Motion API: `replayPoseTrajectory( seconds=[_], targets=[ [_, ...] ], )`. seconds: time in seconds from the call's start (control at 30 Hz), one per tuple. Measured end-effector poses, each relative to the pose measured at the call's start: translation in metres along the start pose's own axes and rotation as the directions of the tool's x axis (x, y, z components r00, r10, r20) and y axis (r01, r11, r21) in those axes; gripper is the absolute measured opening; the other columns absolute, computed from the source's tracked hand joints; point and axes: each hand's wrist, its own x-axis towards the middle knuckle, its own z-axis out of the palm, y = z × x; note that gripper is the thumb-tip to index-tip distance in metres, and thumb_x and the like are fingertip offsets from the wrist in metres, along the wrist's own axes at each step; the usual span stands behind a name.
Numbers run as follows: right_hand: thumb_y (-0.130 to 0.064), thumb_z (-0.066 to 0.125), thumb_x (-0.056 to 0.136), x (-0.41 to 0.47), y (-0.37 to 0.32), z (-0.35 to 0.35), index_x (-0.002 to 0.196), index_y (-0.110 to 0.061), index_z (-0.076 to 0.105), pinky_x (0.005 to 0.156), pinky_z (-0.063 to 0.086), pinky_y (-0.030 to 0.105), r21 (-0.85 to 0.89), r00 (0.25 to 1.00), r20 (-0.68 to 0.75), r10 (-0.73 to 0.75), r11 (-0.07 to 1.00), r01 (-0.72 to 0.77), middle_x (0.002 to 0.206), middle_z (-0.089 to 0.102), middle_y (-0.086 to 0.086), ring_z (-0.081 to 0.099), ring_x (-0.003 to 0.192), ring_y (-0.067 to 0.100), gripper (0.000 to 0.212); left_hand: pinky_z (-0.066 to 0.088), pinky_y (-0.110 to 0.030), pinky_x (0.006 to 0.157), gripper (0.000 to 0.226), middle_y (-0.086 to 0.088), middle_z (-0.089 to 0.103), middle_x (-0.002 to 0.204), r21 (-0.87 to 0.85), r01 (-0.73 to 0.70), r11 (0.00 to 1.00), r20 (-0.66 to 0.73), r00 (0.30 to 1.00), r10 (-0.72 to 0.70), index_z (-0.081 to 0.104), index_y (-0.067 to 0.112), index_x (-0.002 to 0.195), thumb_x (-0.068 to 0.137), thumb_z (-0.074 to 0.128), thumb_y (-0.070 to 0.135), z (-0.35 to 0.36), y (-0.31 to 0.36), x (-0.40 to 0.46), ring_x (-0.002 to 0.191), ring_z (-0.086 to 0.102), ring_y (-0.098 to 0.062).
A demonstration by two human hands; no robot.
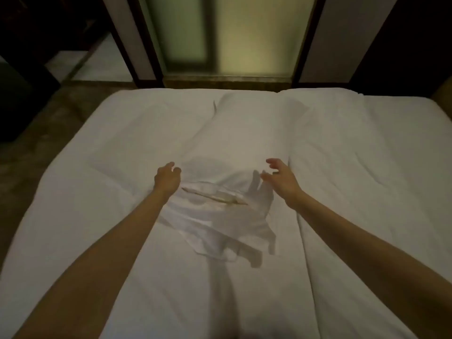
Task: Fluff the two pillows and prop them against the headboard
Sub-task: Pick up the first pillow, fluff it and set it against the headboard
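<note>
Dim room, white bed [367,167]. Pillow [239,148] centre: soft, light; grab near corners. Left hand [167,178] curled, right hand [281,177] spread, both empty.

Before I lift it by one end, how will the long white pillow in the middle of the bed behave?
The long white pillow will probably sag, since its cover is creased and dented. It looks light for its size. Its loose open end lies crumpled, so the cover may slip in the fingers.
</note>
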Motion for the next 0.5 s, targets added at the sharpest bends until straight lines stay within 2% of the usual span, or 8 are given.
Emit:
replayPoseTrajectory(
  seconds=[0.1, 0.17, 0.3, 0.37, 0.43, 0.5],
  targets=[
    [-0.027, 0.065, 0.086, 0.031, -0.016, 0.019, 0.138, -0.018, 0.04, 0.102, 0.042, 0.045, -0.157, 0.999, -0.031, 0.012, 0.988, -0.017, 0.143, 0.037, 0.013, 0.042, 0.128, 0.031, 0.058, 0.026, -0.045, 0.115, 0.053, -0.019, 0.026, 0.154, 0.107, 0.043, 0.993, 0.027, 0.999, -0.046, 0.033, 0.015, 0.147, 0.098, 0.037, 0.034, -0.01, 0.0, 0.041, 0.139, 0.031, -0.037],
    [-0.04, 0.067, 0.083, 0.049, -0.023, 0.03, 0.143, -0.02, 0.031, 0.107, 0.034, 0.054, -0.262, 0.998, -0.037, 0.046, 0.964, -0.054, 0.15, 0.028, 0.012, 0.033, 0.134, 0.035, 0.073, 0.024, -0.047, 0.115, 0.056, -0.019, 0.024, 0.156, 0.183, 0.049, 0.982, 0.076, 0.995, -0.064, 0.03, 0.015, 0.149, 0.098, 0.035, 0.04, -0.011, -0.001, 0.063, 0.14, 0.028, -0.038],
    [-0.057, 0.067, 0.074, 0.074, -0.014, 0.051, 0.146, -0.024, 0.016, 0.109, 0.021, 0.064, -0.441, 0.993, -0.042, 0.107, 0.89, -0.114, 0.157, 0.01, 0.012, 0.012, 0.142, 0.038, 0.094, 0.017, -0.047, 0.117, 0.07, -0.02, 0.015, 0.159, 0.278, 0.056, 0.959, 0.204, 0.972, -0.116, 0.017, 0.015, 0.152, 0.096, 0.031, 0.053, -0.009, -0.007, 0.104, 0.144, 0.018, -0.039],
    [-0.058, 0.068, 0.073, 0.08, 0.001, 0.06, 0.149, -0.03, 0.004, 0.108, 0.014, 0.068, -0.47, 0.983, -0.035, 0.182, 0.865, -0.177, 0.16, -0.005, 0.007, -0.001, 0.145, 0.036, 0.102, 0.015, -0.048, 0.116, 0.078, -0.021, 0.014, 0.159, 0.322, 0.057, 0.945, 0.247, 0.959, -0.142, 0.011, 0.014, 0.153, 0.093, 0.031, 0.06, -0.004, -0.009, 0.119, 0.145, 0.015, -0.041],
    [-0.057, 0.068, 0.074, 0.082, 0.017, 0.065, 0.149, -0.034, -0.003, 0.108, 0.011, 0.071, -0.486, 0.975, -0.026, 0.221, 0.849, -0.206, 0.161, -0.013, 0.003, -0.007, 0.146, 0.035, 0.106, 0.015, -0.048, 0.116, 0.084, -0.02, 0.015, 0.159, 0.364, 0.022, 0.931, 0.279, 0.951, -0.132, 0.009, 0.014, 0.153, 0.09, 0.031, 0.065, 0.003, -0.009, 0.125, 0.145, 0.016, -0.041],
    [-0.057, 0.068, 0.074, 0.084, 0.031, 0.067, 0.149, -0.036, -0.006, 0.107, 0.011, 0.071, -0.499, 0.97, -0.039, 0.241, 0.836, -0.228, 0.16, -0.015, 0.002, -0.009, 0.146, 0.034, 0.107, 0.018, -0.047, 0.115, 0.089, -0.015, 0.017, 0.16, 0.23, 0.019, 0.973, 0.359, 0.928, -0.103, 0.007, 0.015, 0.153, 0.087, 0.034, 0.068, 0.012, -0.007, 0.126, 0.145, 0.02, -0.036]
  ],
)
